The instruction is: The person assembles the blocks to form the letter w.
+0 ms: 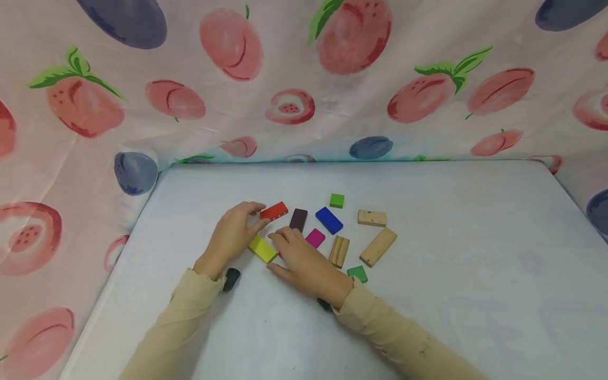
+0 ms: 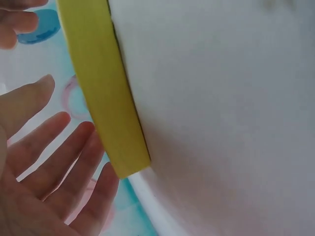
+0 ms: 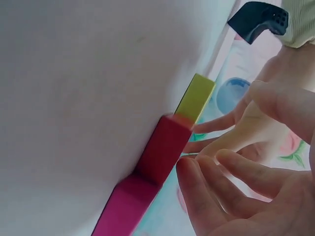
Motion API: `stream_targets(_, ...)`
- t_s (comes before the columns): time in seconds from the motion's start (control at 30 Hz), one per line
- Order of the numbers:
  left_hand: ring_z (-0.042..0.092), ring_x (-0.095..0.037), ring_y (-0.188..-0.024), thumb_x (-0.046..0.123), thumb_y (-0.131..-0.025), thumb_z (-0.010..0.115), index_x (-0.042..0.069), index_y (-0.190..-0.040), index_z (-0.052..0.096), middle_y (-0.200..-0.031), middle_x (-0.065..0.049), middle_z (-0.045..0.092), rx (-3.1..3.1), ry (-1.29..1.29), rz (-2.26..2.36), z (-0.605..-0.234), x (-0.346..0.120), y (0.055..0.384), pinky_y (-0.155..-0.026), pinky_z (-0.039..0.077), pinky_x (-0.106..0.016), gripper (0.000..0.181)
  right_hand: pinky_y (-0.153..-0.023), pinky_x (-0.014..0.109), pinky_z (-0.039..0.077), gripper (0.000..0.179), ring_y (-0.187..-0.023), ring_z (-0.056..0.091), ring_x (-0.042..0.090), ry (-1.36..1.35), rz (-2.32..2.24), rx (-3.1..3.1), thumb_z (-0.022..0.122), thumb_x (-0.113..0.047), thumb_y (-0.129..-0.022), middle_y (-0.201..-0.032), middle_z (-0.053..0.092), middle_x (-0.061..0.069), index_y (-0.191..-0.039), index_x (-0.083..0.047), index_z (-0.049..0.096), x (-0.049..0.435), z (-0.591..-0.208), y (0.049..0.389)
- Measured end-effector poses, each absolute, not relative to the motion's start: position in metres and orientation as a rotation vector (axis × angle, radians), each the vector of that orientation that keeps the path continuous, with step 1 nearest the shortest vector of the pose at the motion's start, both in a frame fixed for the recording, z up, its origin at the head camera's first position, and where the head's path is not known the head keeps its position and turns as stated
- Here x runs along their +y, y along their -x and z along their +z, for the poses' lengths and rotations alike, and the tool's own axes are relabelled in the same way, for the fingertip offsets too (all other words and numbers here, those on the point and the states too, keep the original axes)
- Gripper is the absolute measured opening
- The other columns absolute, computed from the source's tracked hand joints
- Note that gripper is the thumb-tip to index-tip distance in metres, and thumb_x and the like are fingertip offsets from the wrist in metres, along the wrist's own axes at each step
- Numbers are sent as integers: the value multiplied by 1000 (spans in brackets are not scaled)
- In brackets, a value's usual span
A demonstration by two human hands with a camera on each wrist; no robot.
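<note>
My left hand point(image 1: 229, 235) hovers at the left end of a red block point(image 1: 275, 211), thumb and fingertips parted around that end. In the left wrist view its fingers are spread beside a yellow block point(image 2: 101, 88), which lies flat on the table. My right hand point(image 1: 311, 264) is just right of the yellow block, fingers loosely bent with nothing between them. Another red block point(image 3: 165, 147), mostly hidden under this hand in the head view, lies between the yellow block and a magenta block point(image 3: 129, 206). A dark brown block point(image 1: 298, 218) lies beyond the right fingertips.
To the right lie a blue block point(image 1: 329, 220), a bright green block point(image 1: 337, 201), a darker green block point(image 1: 358, 274) and several plain wooden blocks point(image 1: 378, 247). The white table point(image 1: 475, 295) meets a fruit-patterned cloth point(image 1: 332, 105) at its back and left edges.
</note>
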State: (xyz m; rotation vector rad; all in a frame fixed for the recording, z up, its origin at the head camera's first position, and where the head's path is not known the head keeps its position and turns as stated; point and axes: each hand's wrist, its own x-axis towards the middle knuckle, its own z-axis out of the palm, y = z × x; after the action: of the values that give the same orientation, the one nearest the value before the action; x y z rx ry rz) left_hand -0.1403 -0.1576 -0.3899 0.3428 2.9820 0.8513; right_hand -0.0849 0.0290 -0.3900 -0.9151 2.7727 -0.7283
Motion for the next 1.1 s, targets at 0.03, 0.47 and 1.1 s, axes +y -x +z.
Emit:
stream_targets(0.03, 61, -30, -112, 26, -93, 71, 6, -128, 65, -123, -12, 67, 2974, -341, 855, -390, -158, 142, -101, 50, -49, 40, -95, 25, 53, 57, -116, 49, 19, 916, -734, 2770, 69, -31, -94, -135, 51, 9, -140, -4, 50, 27, -390, 85)
stream_targets(0.47, 59, -28, -114, 26, -92, 73, 8, -126, 66, -121, -10, 68, 2839, -307, 942, -390, -166, 156, -105, 47, -49, 39, -91, 22, 51, 55, -110, 49, 16, 918, -756, 2745, 67, -33, -96, -131, 52, 8, -140, -4, 51, 13, -391, 89)
stream_targets(1.1, 65, -24, -98, 19, -90, 75, 7, -119, 70, -109, -9, 71, 2761, -295, 1017, -396, -168, 169, -91, 54, -40, 32, -94, 23, 52, 42, -112, 52, 20, 919, -646, 2705, 72, -17, -92, -132, 56, 9, -133, -7, 64, 1, -391, 95)
